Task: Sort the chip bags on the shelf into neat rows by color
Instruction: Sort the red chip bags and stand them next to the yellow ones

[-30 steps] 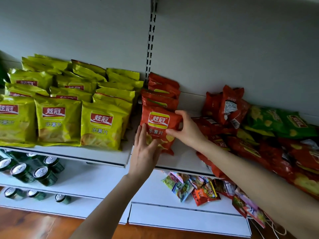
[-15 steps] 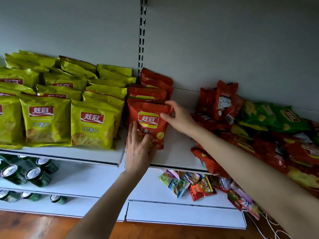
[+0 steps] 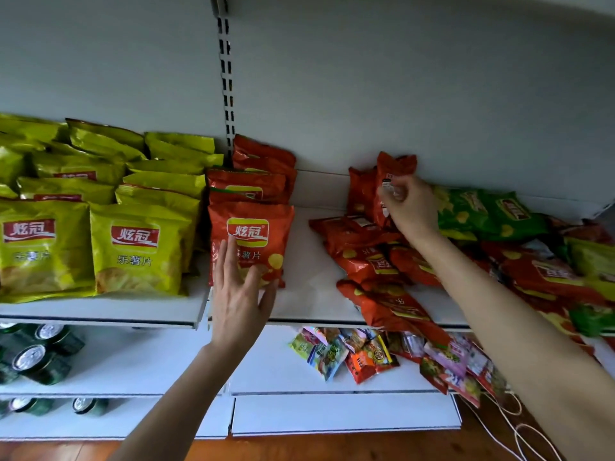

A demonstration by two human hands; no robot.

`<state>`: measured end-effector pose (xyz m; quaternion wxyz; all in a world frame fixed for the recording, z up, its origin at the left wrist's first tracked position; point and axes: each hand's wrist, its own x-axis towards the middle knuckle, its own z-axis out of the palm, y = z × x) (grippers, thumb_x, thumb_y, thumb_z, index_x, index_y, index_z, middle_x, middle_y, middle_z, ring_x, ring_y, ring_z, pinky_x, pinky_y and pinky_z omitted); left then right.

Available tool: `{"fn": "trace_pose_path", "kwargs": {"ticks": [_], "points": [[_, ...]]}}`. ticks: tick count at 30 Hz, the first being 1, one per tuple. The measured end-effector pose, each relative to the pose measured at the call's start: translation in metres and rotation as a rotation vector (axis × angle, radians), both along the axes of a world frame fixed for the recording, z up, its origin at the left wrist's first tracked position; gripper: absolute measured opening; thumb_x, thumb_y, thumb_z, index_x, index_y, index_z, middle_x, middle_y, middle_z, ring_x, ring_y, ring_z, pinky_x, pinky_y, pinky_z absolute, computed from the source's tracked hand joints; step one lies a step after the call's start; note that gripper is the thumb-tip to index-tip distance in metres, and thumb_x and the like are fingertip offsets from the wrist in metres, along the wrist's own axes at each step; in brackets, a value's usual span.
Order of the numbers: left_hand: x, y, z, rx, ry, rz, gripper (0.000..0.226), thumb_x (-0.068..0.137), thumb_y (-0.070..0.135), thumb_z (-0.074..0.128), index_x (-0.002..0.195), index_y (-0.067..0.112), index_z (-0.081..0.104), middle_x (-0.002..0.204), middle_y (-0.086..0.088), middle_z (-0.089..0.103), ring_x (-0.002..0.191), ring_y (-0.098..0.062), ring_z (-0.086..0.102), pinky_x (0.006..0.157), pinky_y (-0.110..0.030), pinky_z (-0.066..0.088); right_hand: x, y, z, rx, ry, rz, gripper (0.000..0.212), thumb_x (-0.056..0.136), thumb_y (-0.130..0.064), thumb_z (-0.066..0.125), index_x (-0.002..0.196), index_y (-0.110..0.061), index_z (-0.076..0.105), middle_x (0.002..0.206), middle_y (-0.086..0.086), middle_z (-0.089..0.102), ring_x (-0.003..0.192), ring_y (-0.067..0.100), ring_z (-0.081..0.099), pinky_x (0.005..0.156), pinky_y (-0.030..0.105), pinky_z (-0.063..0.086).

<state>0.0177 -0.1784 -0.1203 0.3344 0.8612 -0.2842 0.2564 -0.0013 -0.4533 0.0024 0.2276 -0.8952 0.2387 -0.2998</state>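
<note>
Yellow chip bags [image 3: 133,247] stand in neat rows on the left part of the white shelf [image 3: 309,304]. Beside them is a short row of red bags; the front red bag [image 3: 263,234] stands upright. My left hand [image 3: 238,296] rests with straight fingers against its lower front. To the right lies a jumbled pile of red bags [image 3: 376,261] and green bags [image 3: 479,211]. My right hand [image 3: 411,207] pinches an upright red bag [image 3: 394,168] at the back of that pile.
A slotted metal upright [image 3: 226,78] runs up the back wall. The shelf below holds green cans [image 3: 36,357] at left and small mixed snack packets [image 3: 352,354] at right. White cords [image 3: 519,437] lie on the wooden floor at lower right.
My right hand has let go of the front red bag and moved right to the pile, where it now pinches an upright red bag. My left hand stays on the front red bag.
</note>
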Motion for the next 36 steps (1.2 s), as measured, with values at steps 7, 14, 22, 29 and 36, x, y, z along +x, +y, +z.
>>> {"fn": "trace_pose_path", "kwargs": {"ticks": [7,14,22,29,36], "points": [[-0.016,-0.022,0.026,-0.051,-0.056,-0.144,0.016,0.088,0.024,0.049,0.100,0.015,0.049,0.138,-0.030,0.041,0.133,-0.039,0.028,0.104,-0.046,0.029,0.008,-0.031,-0.016,0.181,0.075,-0.100,0.051,0.081,-0.030,0.068,0.120,-0.004,0.049,0.121,0.011,0.057,0.112,0.025,0.054,0.084,0.024,0.038],[-0.033,-0.068,0.086,-0.309,0.429,-0.275,0.038,0.091,0.030,0.058,0.120,0.006,0.056,0.124,-0.001,0.052,0.118,-0.027,0.052,0.093,-0.034,0.047,-0.044,-0.001,0.030,0.780,-0.291,0.228,0.022,0.084,-0.016,0.064,0.106,-0.018,0.058,0.098,-0.009,0.065,0.092,0.007,0.061,0.081,0.024,0.049],[-0.035,-0.102,0.120,-0.670,1.247,-0.512,0.068,0.071,0.036,0.069,0.129,0.008,0.046,0.114,-0.004,0.062,0.101,-0.020,0.065,0.083,-0.034,0.056,-0.070,0.008,0.028,1.198,-0.134,0.500,0.027,0.096,-0.014,0.034,0.093,-0.019,0.061,0.082,-0.008,0.071,0.083,0.007,0.065,0.074,0.022,0.054],[-0.021,-0.072,0.128,-0.902,1.212,-0.390,0.042,0.062,0.020,0.073,0.102,0.014,0.059,0.095,-0.003,0.070,0.078,-0.012,0.070,0.062,-0.021,0.054,-0.043,-0.004,0.006,0.340,0.310,0.501,0.034,0.092,-0.034,0.052,0.124,-0.023,0.052,0.120,-0.010,0.052,0.116,0.009,0.048,0.086,0.013,0.038],[-0.019,-0.043,0.130,-0.973,1.081,-0.264,0.073,0.055,0.021,0.075,0.123,0.021,0.047,0.109,0.000,0.064,0.102,-0.019,0.063,0.085,-0.033,0.051,-0.021,-0.010,-0.017,-0.122,0.387,0.434,0.024,0.093,-0.022,0.052,0.112,-0.013,0.064,0.120,0.002,0.061,0.111,0.019,0.056,0.086,0.024,0.039]]}}
